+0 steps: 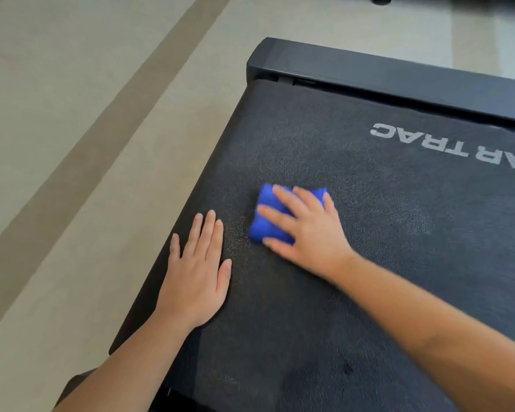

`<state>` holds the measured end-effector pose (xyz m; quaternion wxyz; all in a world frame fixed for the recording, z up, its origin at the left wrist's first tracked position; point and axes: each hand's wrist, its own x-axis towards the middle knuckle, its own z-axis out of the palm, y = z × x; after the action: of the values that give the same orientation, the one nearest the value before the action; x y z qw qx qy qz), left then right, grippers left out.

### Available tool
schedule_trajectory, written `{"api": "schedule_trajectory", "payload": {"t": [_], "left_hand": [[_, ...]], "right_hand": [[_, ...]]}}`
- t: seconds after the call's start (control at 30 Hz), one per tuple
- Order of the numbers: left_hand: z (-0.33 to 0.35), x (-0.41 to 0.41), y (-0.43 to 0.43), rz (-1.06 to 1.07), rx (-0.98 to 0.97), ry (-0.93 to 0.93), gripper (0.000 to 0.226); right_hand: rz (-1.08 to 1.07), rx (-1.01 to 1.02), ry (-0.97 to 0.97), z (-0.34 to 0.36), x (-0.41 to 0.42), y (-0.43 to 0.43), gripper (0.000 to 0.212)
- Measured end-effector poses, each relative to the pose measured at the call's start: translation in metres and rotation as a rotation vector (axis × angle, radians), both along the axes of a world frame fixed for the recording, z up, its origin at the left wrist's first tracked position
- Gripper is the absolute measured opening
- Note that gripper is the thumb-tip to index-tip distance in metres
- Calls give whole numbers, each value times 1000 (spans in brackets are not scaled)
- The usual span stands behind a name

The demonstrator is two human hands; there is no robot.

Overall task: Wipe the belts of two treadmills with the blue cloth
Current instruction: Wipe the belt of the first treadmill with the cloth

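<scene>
Beige tiled floor (87, 114) surrounds a black textured treadmill belt (369, 233) printed "AR TRAC" upside down. Near its left edge, the right hand (306, 230), fingers spread, presses the blue cloth (266, 215); the left hand (195, 272) lies flat beside it.

Cloth: blue cloth (265, 228) – folded into a small thick pad, a little blurred.
Cloth place: flat on the belt, near its left edge, partly under the right hand (305, 230), which presses on it with straight, spread fingers.
Belt: treadmill belt (399, 239) – black, grainy surface, lying flat.
Belt marking: white letters "AR TRAC", seen upside down, towards the far right.
Belt end: the far end goes under a black cover (369, 69).
</scene>
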<state>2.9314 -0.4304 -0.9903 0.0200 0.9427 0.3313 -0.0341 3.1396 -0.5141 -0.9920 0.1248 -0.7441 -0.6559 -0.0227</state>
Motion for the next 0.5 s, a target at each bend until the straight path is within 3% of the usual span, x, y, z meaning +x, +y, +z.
{"api": "schedule_trajectory", "payload": {"t": [0.1, 0.23, 0.5], "left_hand": [[-1, -1, 0, 7, 5, -16, 59], [-2, 0, 0, 19, -2, -22, 62], [0, -1, -1, 13, 18, -39, 58]], "right_hand": [[-163, 44, 17, 4, 47, 63, 50], [-342, -63, 75, 2, 79, 118, 51], [-124, 79, 46, -1, 7, 45, 52]]}}
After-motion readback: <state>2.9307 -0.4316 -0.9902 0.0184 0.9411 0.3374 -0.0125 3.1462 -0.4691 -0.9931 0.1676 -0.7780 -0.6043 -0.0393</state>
